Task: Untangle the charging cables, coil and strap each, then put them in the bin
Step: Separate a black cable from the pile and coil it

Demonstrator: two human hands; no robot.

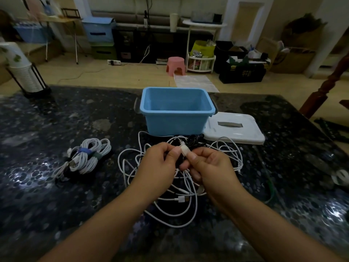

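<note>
A loose tangle of white cables (170, 203) lies on the dark table in front of the blue bin (175, 118), mixed with a black cable (195, 140) near the bin. My left hand (160, 163) and my right hand (209, 165) meet above the tangle, and both pinch a white cable plug (184, 150) between thumb and fingers. To the left lie coiled white cables (88, 156), bound with a blue strap (84, 151) and a grey-green strap (97, 156). The bin looks empty.
The bin's white lid (236, 129) lies flat to the right of the bin. A stack of paper cups in a black holder (24, 72) stands at the table's far left corner. A green cord (272, 188) and a small white object (341, 176) lie at the right.
</note>
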